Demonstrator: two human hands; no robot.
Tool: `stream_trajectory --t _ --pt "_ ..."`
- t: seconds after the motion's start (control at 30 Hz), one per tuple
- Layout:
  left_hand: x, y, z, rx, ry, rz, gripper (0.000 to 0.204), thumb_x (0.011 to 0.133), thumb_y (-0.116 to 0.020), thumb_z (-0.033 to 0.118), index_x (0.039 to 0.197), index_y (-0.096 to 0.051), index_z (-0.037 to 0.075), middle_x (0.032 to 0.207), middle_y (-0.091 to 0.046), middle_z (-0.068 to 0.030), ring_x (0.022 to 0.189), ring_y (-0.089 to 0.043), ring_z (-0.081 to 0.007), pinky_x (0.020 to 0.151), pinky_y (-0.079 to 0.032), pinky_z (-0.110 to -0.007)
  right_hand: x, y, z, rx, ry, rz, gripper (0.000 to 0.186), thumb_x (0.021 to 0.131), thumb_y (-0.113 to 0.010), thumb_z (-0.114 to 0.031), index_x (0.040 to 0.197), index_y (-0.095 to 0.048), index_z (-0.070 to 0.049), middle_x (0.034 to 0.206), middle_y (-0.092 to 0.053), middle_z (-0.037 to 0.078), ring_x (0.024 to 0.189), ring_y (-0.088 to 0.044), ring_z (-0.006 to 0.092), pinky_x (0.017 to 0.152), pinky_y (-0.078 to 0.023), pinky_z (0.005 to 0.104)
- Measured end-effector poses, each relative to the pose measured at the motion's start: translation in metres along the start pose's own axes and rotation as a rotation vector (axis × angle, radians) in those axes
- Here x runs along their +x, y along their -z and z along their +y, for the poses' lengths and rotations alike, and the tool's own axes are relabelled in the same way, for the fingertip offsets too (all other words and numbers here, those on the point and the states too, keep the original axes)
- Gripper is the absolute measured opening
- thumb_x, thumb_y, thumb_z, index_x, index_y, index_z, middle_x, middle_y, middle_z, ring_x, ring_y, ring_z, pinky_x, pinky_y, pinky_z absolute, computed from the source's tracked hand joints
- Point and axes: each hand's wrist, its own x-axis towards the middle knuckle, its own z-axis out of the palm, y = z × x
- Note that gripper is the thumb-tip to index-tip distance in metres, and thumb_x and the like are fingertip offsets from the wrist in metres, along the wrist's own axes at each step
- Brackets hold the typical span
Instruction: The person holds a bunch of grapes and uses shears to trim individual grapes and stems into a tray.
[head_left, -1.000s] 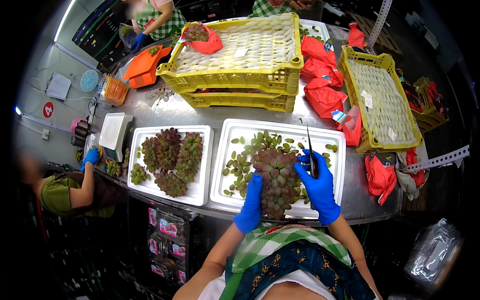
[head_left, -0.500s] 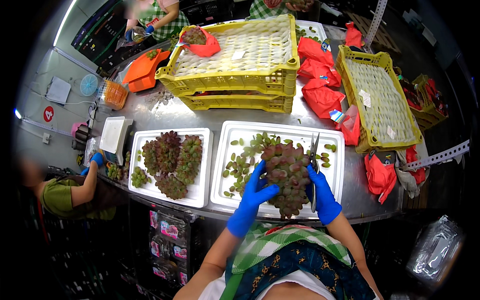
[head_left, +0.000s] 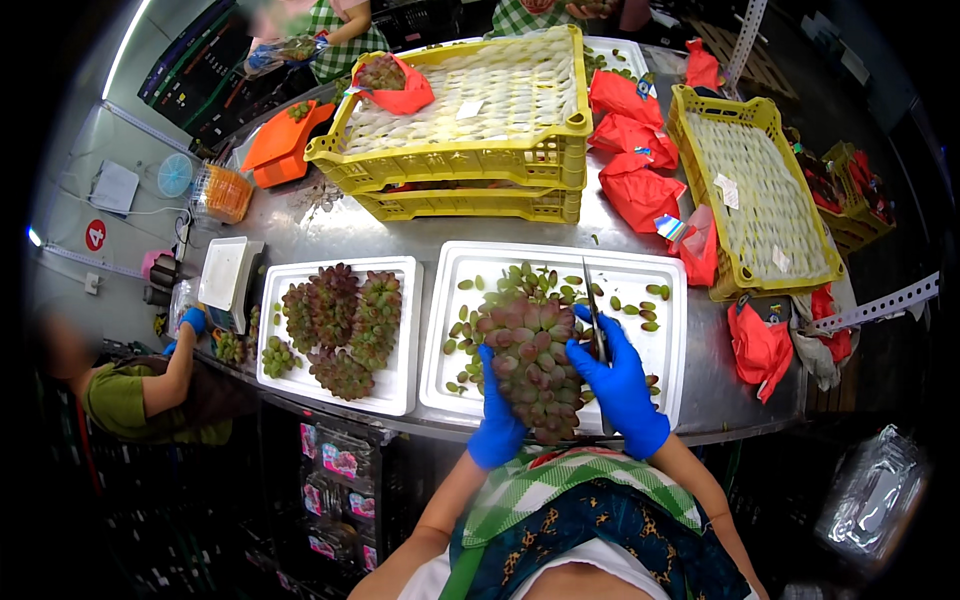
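A large bunch of reddish-green grapes is held over the right white tray. My left hand, in a blue glove, grips the bunch from below on its left side. My right hand, also blue-gloved, presses against the bunch's right side and holds thin dark scissors whose blades point away from me. Loose single grapes lie scattered on the tray around the bunch.
A left white tray carries several grape bunches. Stacked yellow crates stand behind, another yellow crate at right, red bags between. A scale and a person's blue-gloved hand are at left.
The bunch has been turned and drawn lower toward me. My left hand shifted from spread fingers beside the bunch to a grip beneath it. The scissors stay in my right hand.
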Motion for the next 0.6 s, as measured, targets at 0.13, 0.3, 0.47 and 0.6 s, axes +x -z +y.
stream_trajectory --t 0.13,0.3,0.47,0.6 --pt "0.002 0.002 0.000 0.028 -0.046 0.099 0.074 0.082 -0.029 0.063 0.131 -0.030 0.008 0.128 -0.040 -0.0129 0.113 -0.046 -0.0245 0.093 -0.041 -0.040 -0.005 0.002 -0.033 -0.563 0.510 -0.023 0.051 0.069 -0.070 -0.012 0.116 -0.050 -0.007 0.093 -0.057 0.009 0.082 -0.054 0.0224 0.075 -0.042 0.0318" --pt "-0.004 -0.001 -0.002 0.095 -0.049 0.225 0.069 0.084 -0.033 0.059 0.130 -0.032 0.008 0.126 -0.042 -0.0140 0.111 -0.047 -0.0270 0.093 -0.042 -0.039 -0.002 -0.008 -0.020 -0.656 0.573 -0.187 0.055 0.064 -0.066 -0.010 0.116 -0.050 -0.014 0.081 -0.057 0.007 0.073 -0.053 0.0222 0.071 -0.037 0.0330" --pt "-0.005 -0.008 0.006 0.019 -0.036 0.164 0.065 0.086 -0.030 0.057 0.130 -0.033 0.010 0.125 -0.044 -0.0118 0.111 -0.048 -0.0233 0.093 -0.041 -0.038 0.000 -0.007 -0.033 -0.353 0.318 -0.242 0.042 0.069 -0.065 -0.003 0.110 -0.054 -0.007 0.088 -0.059 0.012 0.070 -0.058 0.0243 0.063 -0.045 0.0311" --pt "-0.006 -0.007 0.014 -0.113 -0.013 -0.053 0.068 0.085 -0.030 0.059 0.131 -0.031 0.009 0.125 -0.044 -0.0115 0.111 -0.048 -0.0247 0.094 -0.040 -0.039 0.002 0.021 -0.036 -0.623 0.525 -0.123 0.050 0.066 -0.065 -0.004 0.114 -0.051 -0.012 0.084 -0.056 0.008 0.075 -0.052 0.0260 0.068 -0.040 0.0336"
